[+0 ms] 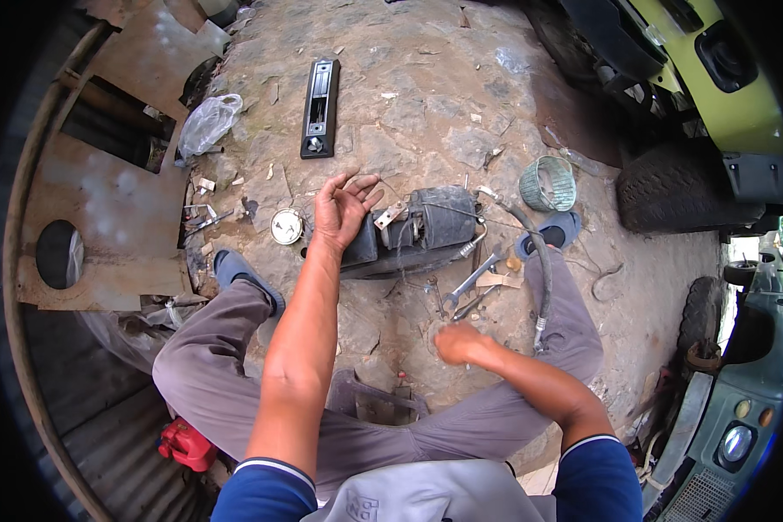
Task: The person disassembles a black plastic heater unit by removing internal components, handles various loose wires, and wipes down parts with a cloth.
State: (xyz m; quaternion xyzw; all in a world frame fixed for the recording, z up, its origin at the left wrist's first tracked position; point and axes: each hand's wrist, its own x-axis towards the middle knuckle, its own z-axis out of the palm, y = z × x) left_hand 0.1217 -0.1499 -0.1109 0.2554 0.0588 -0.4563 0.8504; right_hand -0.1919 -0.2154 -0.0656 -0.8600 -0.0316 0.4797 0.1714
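A black mechanical unit with rounded housings lies on the stone ground between my feet. A thin cable or rod runs over its top, and a small metal plate with holes sits at its middle. My left hand is over the unit's left end, palm up, with the fingers apart and loosely bent. Nearer to me, my right hand is closed just above the ground. What it holds, if anything, is hidden. Beyond it lie an open-ended wrench and other hand tools. A dark hose curves past my right knee.
A long black case or tray lies farther out. A round tin stands left of the unit, and a green woven basket to its right. Rusty sheet metal borders the left; vehicles with a tyre border the right.
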